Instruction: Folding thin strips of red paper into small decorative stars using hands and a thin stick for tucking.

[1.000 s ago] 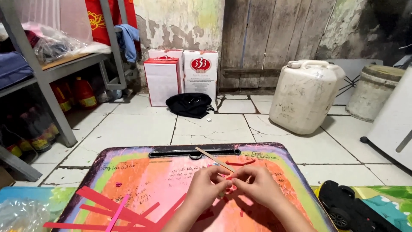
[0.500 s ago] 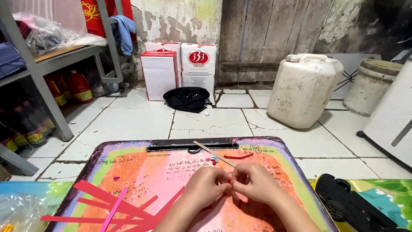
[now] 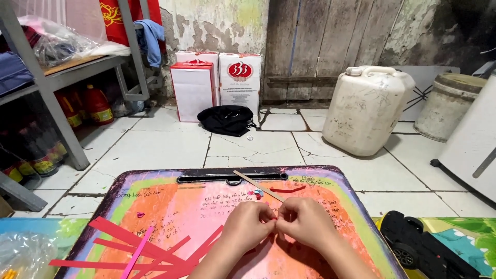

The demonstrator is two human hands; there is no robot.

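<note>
hands meet at the middle of a colourful lap board (image 3: 155,199); left hand (image 3: 248,226) and right hand (image 3: 306,222) are pressed together, fingertips pinched on a tiny red paper piece (image 3: 274,219) that barely shows between them; whether it is rolled or folded i cannot tell; risk, as i judge it, lies in the smallness of that scrap: a loosened pinch could let it spring open or drop onto the board; too hard a squeeze could crease or tear it; a thin wooden stick (image 3: 257,185) lies just beyond the knuckles and could be knocked; loose red paper strips (image 3: 129,248) near the left forearm might be swept off by an elbow
</note>
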